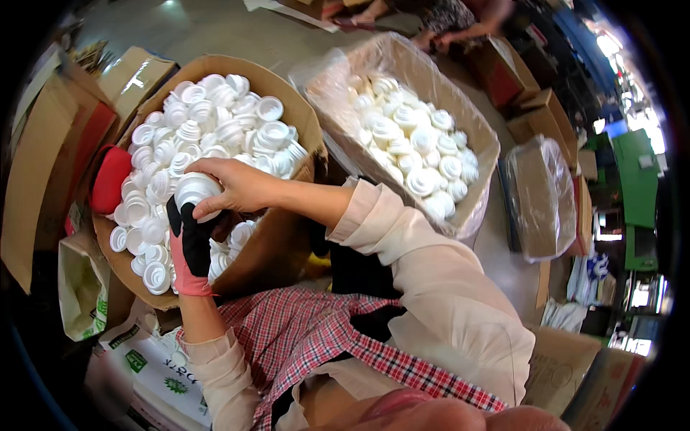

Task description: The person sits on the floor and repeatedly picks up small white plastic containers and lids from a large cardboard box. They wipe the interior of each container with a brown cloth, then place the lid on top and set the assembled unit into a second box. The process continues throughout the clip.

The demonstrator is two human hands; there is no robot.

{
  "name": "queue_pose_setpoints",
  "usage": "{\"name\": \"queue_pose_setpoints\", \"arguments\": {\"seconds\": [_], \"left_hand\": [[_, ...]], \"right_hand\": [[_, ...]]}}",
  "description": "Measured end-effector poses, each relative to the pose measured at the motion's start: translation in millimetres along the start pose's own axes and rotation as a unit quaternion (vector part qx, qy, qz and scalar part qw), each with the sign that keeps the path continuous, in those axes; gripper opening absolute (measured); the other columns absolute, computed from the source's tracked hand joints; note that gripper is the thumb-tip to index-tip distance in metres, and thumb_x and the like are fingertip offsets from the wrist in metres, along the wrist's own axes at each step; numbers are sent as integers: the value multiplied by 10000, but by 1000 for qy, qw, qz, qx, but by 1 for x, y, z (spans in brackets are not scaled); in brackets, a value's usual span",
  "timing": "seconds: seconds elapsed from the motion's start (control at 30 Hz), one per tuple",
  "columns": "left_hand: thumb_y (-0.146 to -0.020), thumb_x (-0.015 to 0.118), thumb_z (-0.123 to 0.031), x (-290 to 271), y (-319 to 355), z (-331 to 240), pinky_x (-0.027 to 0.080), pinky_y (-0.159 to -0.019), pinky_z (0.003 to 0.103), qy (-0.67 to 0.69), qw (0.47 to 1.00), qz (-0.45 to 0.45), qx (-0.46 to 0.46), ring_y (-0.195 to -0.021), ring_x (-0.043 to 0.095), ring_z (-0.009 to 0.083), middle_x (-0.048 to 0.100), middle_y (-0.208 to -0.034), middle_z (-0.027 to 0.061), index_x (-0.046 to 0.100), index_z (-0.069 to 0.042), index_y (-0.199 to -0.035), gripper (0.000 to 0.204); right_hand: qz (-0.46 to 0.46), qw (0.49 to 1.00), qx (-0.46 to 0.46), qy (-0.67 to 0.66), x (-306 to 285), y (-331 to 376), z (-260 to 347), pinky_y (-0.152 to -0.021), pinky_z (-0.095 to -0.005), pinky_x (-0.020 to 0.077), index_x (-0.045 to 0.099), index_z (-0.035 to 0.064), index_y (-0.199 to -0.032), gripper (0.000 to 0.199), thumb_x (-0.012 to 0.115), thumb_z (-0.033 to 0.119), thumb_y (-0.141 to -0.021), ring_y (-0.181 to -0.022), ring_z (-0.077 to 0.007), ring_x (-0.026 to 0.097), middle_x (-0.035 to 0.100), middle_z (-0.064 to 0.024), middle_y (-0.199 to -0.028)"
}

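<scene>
Over a large cardboard box (302,115) my two hands meet around one white ribbed plastic piece (196,188), round and stepped like a collapsed cup. My left hand (188,241), in a pink and black glove, grips it from below. My bare right hand (233,185) closes on its side from the right, thumb toward me and fingers over the top. Many similar white plastic pieces (194,115) fill the box beneath, lying at all angles. Part of the held piece is hidden by my fingers.
Right of this box stands a plastic-lined carton (474,215) with more white pieces (424,154). A red object (111,179) rests at the left rim. A lined box (543,201) stands farther right. Another person's hands (438,39) are at the far edge. Cardboard (43,172) leans at left.
</scene>
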State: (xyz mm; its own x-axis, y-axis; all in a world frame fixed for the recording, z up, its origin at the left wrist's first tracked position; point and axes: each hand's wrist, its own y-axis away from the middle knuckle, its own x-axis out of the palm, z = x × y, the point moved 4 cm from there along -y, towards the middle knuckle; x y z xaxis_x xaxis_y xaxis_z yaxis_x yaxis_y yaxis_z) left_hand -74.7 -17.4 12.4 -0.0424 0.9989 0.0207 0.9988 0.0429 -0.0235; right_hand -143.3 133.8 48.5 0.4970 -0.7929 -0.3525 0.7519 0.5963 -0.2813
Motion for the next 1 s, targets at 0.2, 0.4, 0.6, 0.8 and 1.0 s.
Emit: {"name": "queue_pose_setpoints", "arguments": {"seconds": [0.2,0.4,0.6,0.8,1.0], "left_hand": [[-968,432,-141,40,8,-12,493,-955,379,112,988,89,-53,-1141,565,291,480,-1295,158,322,-14,-1390,455],[-988,419,-221,19,2,21,507,-908,357,33,989,80,-118,-1102,590,250,541,-1221,143,420,2,-1323,402],[-974,452,-274,-14,-5,39,504,-899,357,-41,987,60,-143,-1048,618,245,578,-1187,137,466,-10,-1291,413],[-958,504,-258,-26,-10,50,500,-895,363,-14,986,-13,-168,-1047,614,255,595,-1146,144,509,5,-1241,386],[-956,502,-201,-80,4,33,512,-886,371,9,991,-101,-91,-1039,623,275,612,-1131,165,539,28,-1199,335]], "right_hand": [[-144,982,117,21,-113,85,-45,-871,-323,486,512,41,-1261,628,773,304,-753,-978,-197,605,617,-123,-1114],[-560,748,283,218,-359,292,-157,-774,-318,503,530,-9,-1203,587,786,276,-759,-888,-198,628,637,-147,-998],[-599,587,417,350,-447,421,-217,-816,-374,500,564,-6,-1153,620,795,358,-708,-976,-260,622,633,-169,-1086],[-554,588,553,205,-504,528,-290,-920,-399,461,599,5,-1066,558,767,388,-696,-1055,-313,597,641,-187,-1073],[-28,400,580,709,-531,505,-317,-739,-324,537,672,91,-1060,264,551,261,-899,-882,-223,673,686,-69,-988]]}}
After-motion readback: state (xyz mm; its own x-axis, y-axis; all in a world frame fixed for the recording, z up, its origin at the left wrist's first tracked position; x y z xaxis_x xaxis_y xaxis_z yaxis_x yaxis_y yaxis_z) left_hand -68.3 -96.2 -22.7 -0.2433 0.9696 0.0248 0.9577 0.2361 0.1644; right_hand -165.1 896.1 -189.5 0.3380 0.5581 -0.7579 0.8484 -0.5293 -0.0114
